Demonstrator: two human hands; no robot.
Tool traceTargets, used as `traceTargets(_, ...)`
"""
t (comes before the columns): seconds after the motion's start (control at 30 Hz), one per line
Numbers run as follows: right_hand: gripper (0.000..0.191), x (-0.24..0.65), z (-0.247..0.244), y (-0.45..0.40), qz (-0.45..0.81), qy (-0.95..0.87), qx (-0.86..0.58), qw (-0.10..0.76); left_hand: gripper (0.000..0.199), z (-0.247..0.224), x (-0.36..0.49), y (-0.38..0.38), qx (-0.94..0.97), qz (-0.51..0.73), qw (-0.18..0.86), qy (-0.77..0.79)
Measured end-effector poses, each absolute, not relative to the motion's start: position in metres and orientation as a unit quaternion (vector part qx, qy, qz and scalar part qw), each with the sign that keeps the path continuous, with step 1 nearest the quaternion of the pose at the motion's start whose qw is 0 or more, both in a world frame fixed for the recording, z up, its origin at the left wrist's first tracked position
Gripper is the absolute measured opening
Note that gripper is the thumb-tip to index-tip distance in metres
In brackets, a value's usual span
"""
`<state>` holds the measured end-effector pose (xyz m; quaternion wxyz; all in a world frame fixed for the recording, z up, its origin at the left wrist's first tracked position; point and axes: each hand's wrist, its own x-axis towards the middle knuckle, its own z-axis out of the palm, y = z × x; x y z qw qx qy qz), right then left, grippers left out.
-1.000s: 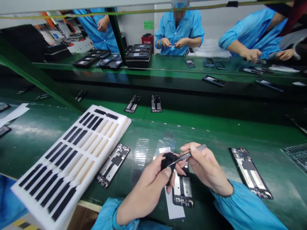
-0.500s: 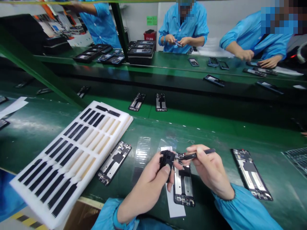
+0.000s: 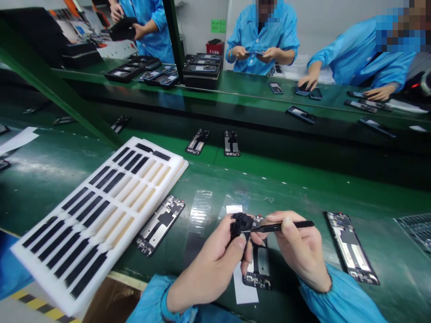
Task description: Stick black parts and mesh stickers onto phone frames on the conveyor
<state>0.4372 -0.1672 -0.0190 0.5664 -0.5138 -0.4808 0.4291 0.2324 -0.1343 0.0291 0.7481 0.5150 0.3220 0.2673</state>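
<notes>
My left hand is closed around a small bundle of black flat strips, held up above the bench. Between the fingers of my right hand is a pair of dark tweezers, pointing left. The tips reach the bundle; whether they grip a strip cannot be made out. Directly beneath both hands lies an opened phone body, partly covered by my fingers, with a white paper slip under its left side. Another opened phone body lies left of my hands, and one more to the right.
A white foam tray with rows of black strips and some bare slots stands at left. Clear plastic film lies on the green bench. Two phone bodies rest on the lower green strip beyond. Co-workers in blue sit across; a green post slants at left.
The bundle in my left hand has tilted, and the tweezers have come flatter against it. Across the bench, one co-worker's hand has moved left onto a phone frame; another now holds a dark tray.
</notes>
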Motion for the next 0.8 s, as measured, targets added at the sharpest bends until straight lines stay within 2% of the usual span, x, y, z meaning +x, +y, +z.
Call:
traceTargets(0.27,0.025,0.441,-0.018,-0.171,0.359,-0.515,-0.516,0.582,0.028,0.031,0.232,-0.135,0.492,0.258,0.764,0.327)
traceTargets(0.43,0.022,0.446,-0.013,-0.175,0.293,-0.6,-0.497,0.554,0.026,0.027,0.233,-0.133,0.485,0.267,0.764,0.33)
traceTargets(0.8,0.028,0.443,-0.007,-0.172,0.281,-0.651,-0.427,0.561,0.029,0.015,0.239,-0.138,0.4,0.314,0.796,0.327)
